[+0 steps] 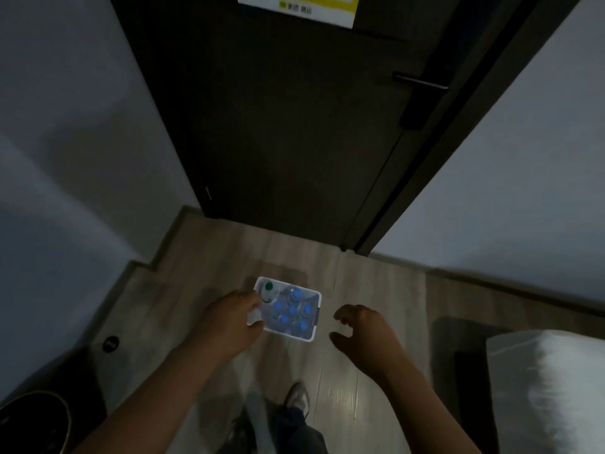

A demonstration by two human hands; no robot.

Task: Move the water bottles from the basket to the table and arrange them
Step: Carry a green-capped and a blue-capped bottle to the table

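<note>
You are looking down at the basket (316, 298), which is sitting on the floor (347, 283) before the door (278, 126). The bottles (292, 310) are standing upright inside it, mostly blue-capped, one green-capped at its far left corner. Your left hand (229, 319) is overlapping the basket's left rim; whether it is gripping is unclear. Your right hand (363, 329) is hovering just right of the basket, fingers loosely curled, empty.

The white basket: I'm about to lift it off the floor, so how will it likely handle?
Probably heavy for its size: the basket is packed with capped bottles. Its plastic-looking walls may flex under that load. The upright bottles could shift if it tilts.
</note>
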